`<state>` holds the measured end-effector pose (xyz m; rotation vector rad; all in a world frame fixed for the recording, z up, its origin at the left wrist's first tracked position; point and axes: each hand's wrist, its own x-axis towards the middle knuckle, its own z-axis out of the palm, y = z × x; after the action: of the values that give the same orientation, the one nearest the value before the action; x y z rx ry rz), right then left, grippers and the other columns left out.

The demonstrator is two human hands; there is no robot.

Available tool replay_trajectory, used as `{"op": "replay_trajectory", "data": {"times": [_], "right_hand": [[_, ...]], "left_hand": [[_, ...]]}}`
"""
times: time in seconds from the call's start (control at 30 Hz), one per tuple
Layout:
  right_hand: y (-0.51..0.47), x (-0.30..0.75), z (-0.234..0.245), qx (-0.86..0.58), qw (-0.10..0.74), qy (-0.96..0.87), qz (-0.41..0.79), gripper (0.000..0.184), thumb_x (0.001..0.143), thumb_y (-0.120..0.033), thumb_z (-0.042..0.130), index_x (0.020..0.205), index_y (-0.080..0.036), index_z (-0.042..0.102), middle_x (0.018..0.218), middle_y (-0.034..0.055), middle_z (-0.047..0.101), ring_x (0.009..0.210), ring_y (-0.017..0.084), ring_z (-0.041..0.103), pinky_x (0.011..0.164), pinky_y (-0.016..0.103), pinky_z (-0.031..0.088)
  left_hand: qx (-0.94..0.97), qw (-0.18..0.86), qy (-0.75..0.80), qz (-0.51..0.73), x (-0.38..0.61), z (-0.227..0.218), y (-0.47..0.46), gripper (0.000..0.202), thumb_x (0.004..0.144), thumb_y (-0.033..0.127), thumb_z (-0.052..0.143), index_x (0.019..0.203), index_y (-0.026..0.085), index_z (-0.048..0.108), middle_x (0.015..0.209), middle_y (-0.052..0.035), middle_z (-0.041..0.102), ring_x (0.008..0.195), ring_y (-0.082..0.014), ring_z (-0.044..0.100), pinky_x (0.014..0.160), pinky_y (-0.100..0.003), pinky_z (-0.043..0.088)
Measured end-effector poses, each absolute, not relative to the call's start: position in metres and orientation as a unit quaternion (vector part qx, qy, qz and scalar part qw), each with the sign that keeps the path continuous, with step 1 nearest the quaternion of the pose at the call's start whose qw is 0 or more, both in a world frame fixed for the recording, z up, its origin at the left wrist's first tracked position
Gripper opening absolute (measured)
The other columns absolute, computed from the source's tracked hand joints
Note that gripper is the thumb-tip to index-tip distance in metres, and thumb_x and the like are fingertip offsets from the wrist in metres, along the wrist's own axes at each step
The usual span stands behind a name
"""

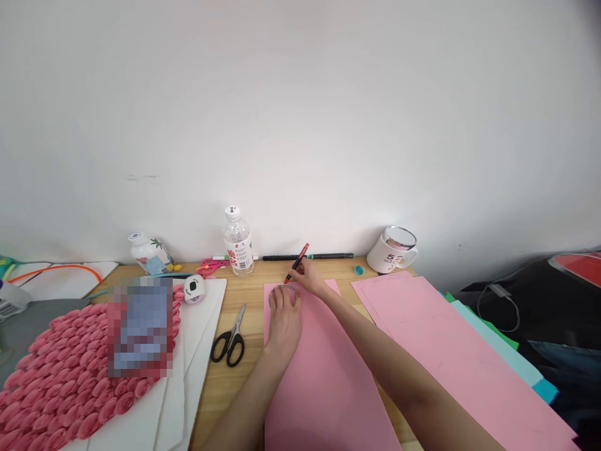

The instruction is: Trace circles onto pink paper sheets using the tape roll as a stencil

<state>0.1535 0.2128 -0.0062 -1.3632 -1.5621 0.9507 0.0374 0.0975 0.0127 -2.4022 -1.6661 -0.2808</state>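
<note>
A long pink paper sheet point(323, 376) lies lengthwise in front of me on the wooden table. Near its far end, my left hand point(285, 319) bends its fingers down over a round, dark-rimmed object point(292, 287) and holds it against the paper. The fingers cover most of this object, so its kind is unclear. My right hand point(307, 275) pinches a black and red pen point(297, 262), tilted, its lower tip at the object's far edge. Black-handled scissors point(230, 341) lie left of the sheet, blades slightly apart, pointing away from me.
Left are a panel of pink petal-like pieces point(70, 369), white boards point(206, 338) and a white tape dispenser point(194, 289). Along the wall stand a white bottle point(149, 252), a clear bottle point(238, 247) and a mug point(385, 255). More pink sheets point(446, 338) lie right.
</note>
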Motion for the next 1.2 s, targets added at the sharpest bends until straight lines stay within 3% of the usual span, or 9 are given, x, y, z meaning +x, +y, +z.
{"op": "replay_trajectory", "data": {"times": [0.17, 0.4, 0.57, 0.8, 1.2], "right_hand": [[0.193, 0.172, 0.002, -0.576, 0.441, -0.584, 0.365, 0.016, 0.07, -0.026, 0.065, 0.074, -0.021, 0.05, 0.063, -0.0009, 0.062, 0.059, 0.017, 0.06, 0.055, 0.028, 0.046], [0.162, 0.173, 0.0, -0.566, 0.509, -0.494, 0.42, 0.02, 0.077, -0.035, 0.058, 0.088, -0.021, 0.048, 0.072, 0.0037, 0.069, 0.062, 0.021, 0.07, 0.06, 0.033, 0.057], [0.158, 0.17, -0.005, -0.55, 0.544, -0.46, 0.436, 0.028, 0.075, -0.035, 0.062, 0.092, -0.022, 0.045, 0.073, 0.0031, 0.07, 0.068, 0.022, 0.072, 0.068, 0.036, 0.059], [0.16, 0.17, -0.01, -0.52, 0.569, -0.452, 0.449, 0.033, 0.071, -0.031, 0.061, 0.094, -0.023, 0.039, 0.082, 0.0044, 0.071, 0.071, 0.021, 0.071, 0.067, 0.036, 0.058], [0.157, 0.173, -0.001, -0.534, 0.548, -0.458, 0.453, 0.031, 0.066, -0.024, 0.058, 0.091, -0.024, 0.04, 0.082, 0.0032, 0.072, 0.076, 0.022, 0.071, 0.073, 0.038, 0.057]], "left_hand": [[-0.822, 0.081, -0.555, -0.096, 0.033, 0.014, 0.104, 0.038, 0.086, 0.005, 0.044, 0.12, 0.014, 0.059, 0.113, -0.0152, 0.055, 0.108, -0.0287, 0.049, 0.093, -0.046, 0.041], [-0.833, 0.015, -0.552, -0.042, 0.028, 0.035, 0.11, 0.031, 0.096, 0.017, 0.033, 0.11, 0.017, 0.061, 0.109, -0.0132, 0.057, 0.102, -0.0268, 0.051, 0.085, -0.04, 0.043], [-0.834, -0.035, -0.55, -0.02, 0.026, 0.048, 0.11, 0.028, 0.096, 0.02, 0.034, 0.109, 0.018, 0.059, 0.114, -0.0123, 0.056, 0.108, -0.0259, 0.05, 0.088, -0.039, 0.041], [-0.829, -0.053, -0.556, -0.018, 0.027, 0.051, 0.108, 0.023, 0.096, 0.018, 0.036, 0.102, 0.018, 0.058, 0.111, -0.0103, 0.056, 0.105, -0.0242, 0.05, 0.087, -0.037, 0.04], [-0.841, -0.108, -0.529, 0.013, 0.017, 0.06, 0.121, 0.023, 0.092, 0.02, 0.041, 0.098, 0.021, 0.063, 0.11, -0.0101, 0.053, 0.11, -0.025, 0.047, 0.092, -0.036, 0.036]]}}
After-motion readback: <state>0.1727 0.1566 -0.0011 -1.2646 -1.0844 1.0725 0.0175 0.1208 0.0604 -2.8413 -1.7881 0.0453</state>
